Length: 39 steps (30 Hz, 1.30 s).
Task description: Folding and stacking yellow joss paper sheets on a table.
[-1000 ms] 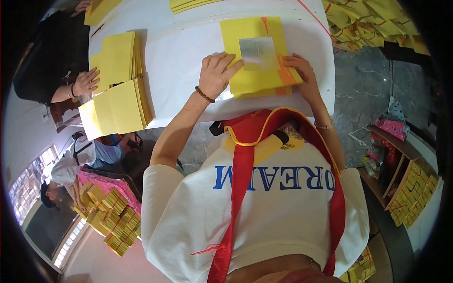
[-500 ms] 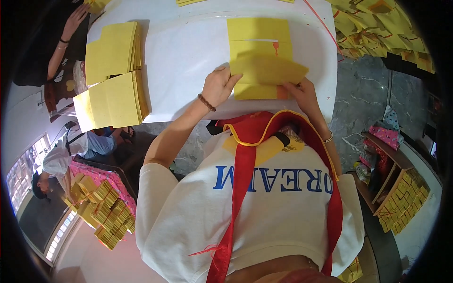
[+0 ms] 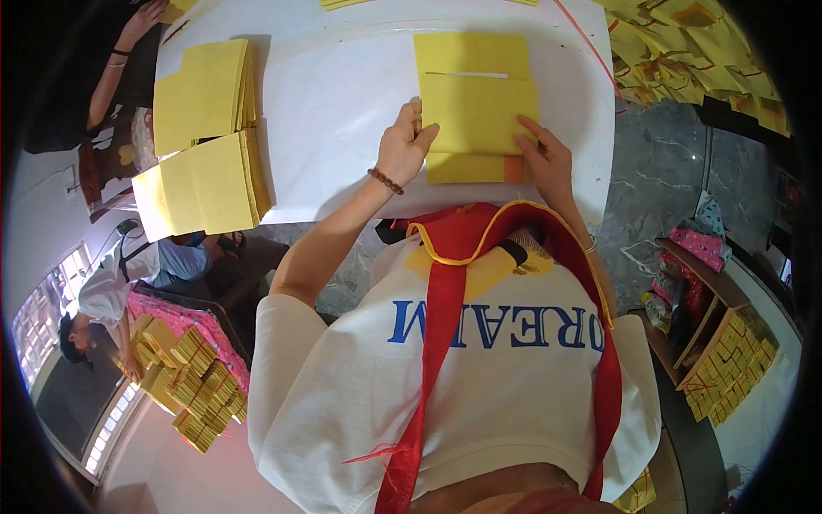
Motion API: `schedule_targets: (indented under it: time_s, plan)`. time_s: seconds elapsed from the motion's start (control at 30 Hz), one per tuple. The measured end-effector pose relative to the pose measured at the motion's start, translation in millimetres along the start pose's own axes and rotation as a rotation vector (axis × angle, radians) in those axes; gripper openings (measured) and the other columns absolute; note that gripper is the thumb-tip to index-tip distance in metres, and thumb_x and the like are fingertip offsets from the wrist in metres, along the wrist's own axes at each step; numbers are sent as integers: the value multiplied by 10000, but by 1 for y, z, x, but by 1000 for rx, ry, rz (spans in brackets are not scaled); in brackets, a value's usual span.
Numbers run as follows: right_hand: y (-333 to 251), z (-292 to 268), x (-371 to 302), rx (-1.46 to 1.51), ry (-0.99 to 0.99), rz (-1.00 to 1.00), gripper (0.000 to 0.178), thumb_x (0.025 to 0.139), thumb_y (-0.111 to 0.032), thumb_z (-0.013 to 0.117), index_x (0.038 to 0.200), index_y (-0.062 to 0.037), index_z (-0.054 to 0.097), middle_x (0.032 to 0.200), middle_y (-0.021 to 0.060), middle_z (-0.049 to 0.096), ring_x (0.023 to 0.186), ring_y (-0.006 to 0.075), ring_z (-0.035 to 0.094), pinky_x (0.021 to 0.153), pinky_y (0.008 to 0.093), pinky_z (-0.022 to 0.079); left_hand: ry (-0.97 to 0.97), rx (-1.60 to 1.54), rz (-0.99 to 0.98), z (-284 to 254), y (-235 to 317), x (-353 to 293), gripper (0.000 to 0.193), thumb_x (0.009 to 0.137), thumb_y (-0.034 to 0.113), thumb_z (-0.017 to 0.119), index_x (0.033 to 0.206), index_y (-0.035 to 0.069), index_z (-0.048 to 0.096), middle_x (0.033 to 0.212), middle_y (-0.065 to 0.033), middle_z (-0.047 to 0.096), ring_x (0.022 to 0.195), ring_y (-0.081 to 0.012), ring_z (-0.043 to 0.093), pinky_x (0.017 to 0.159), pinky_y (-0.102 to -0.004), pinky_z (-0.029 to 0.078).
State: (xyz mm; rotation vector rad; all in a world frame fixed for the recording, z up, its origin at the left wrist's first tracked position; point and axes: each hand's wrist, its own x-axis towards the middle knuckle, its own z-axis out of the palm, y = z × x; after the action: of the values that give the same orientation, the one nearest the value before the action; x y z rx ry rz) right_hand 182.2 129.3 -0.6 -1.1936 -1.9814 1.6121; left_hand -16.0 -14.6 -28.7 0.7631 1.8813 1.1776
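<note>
- Our left hand (image 3: 406, 141) sat at the left edge of the top yellow sheet (image 3: 476, 113), thumb over that edge; whether its fingers pinched the paper, we could not tell.
- Our right hand (image 3: 546, 158) met the right edge, index finger and thumb apart, their tips on the paper.
- Between our hands, above the centre of the frame, the top yellow sheet lay with its long axis running left to right; both hands touched it, so neither was nearer.
- Beneath it, we saw more yellow paper (image 3: 473, 53) above and below, its long axis running up and down the frame.
- Farther out, our white table (image 3: 342, 103) bore two yellow stacks (image 3: 205, 90) toward the upper left.
- Beyond those, at the upper left rim, we saw a co-worker's hand (image 3: 142, 24), well apart from ours.
</note>
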Motion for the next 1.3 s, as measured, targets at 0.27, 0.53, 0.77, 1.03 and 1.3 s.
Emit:
schedule_targets:
  time_s: [0.27, 0.53, 0.77, 1.03, 1.3]
  plan:
    - [4, -1, 6, -106, 61, 19, 315, 811, -186, 630, 1110, -85, 637, 582, -14, 472, 523, 61, 381, 487, 230, 338, 53, 161, -42, 1, 31, -1, 531, 817, 156, 547, 1315, 141, 363, 606, -108, 532, 567, -285, 553, 543, -386, 423]
    - [9, 4, 10, -91, 101, -2, 343, 784, -219, 659, 1096, -77, 644, 552, 24, 521, 506, 66, 437, 493, 240, 375, 43, 238, -3, 2, 21, 4, 445, 803, 165, 545, 1244, 137, 492, 642, -139, 563, 601, -306, 565, 561, -404, 433]
    - [-4, 9, 9, -154, 90, -96, 422, 722, -259, 719, 1057, -22, 620, 826, 153, 664, 717, 210, 644, 657, 297, 495, 58, 269, 3, 2, 25, 2, 448, 805, 174, 543, 1248, 133, 490, 668, -150, 580, 621, -316, 576, 573, -417, 441]
    - [6, 10, 10, -237, 71, -106, 455, 732, -188, 730, 1110, 14, 575, 939, 143, 648, 812, 155, 617, 705, 269, 495, 83, 758, 179, -12, 60, -1, 434, 811, 282, 594, 1221, 157, 524, 908, -103, 601, 858, -275, 565, 711, -422, 421]
    - [7, 13, 8, -325, 130, -183, 428, 718, -247, 703, 1081, -45, 601, 999, 159, 639, 902, 292, 621, 776, 346, 480, 24, 945, 765, 47, 50, 18, 533, 826, 472, 537, 1234, 129, 513, 1290, -141, 432, 1212, -325, 358, 979, -490, 274]
